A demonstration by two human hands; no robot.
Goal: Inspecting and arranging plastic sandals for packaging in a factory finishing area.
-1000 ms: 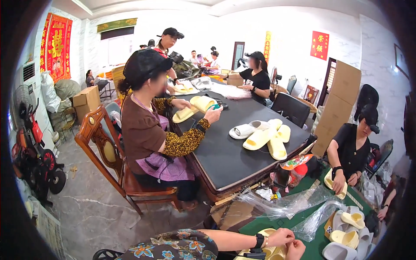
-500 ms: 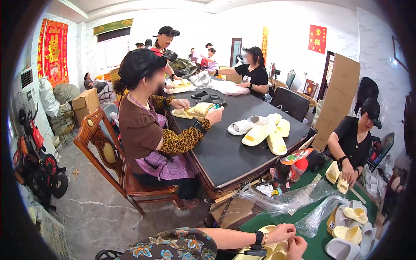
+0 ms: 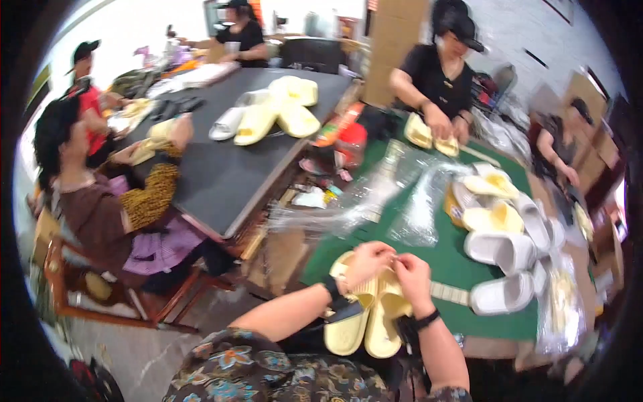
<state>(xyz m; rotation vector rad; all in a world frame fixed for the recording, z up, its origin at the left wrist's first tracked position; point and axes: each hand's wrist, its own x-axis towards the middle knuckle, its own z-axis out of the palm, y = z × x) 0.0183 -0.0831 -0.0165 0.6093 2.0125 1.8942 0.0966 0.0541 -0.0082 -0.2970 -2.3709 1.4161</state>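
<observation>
- A person looks down at their own two hands, which meet over a pair of pale yellow slippers (image 3: 365, 315) at the near edge of a green table (image 3: 462, 258).
- The left hand (image 3: 365, 262) is curled closed on the upper end of the slippers, fingers bent over them.
- The right hand (image 3: 412, 278) pinches in beside it, fingertips close together on the same spot; what lies between the fingertips is too small and blurred to tell.
- The slippers lie side by side, soles partly over the table edge and toward the person's lap.
- Clear plastic bags (image 3: 375, 201) lie crumpled on the green table beyond the hands, well apart from them.
- A heap of white and yellow slippers (image 3: 502, 228) sits to the right, near the far edge.
- Across the table a person in black (image 3: 439, 74) holds another yellow pair.
- To the left, a seated person (image 3: 107, 201) works at a dark table (image 3: 228, 161) that carries more slippers.
- Risk, as a judgement: the pair overhangs the edge, so a loosened grip could let it slide to the floor.
- The two slippers could also slip out of line with each other, since both hands hold only one end.
</observation>
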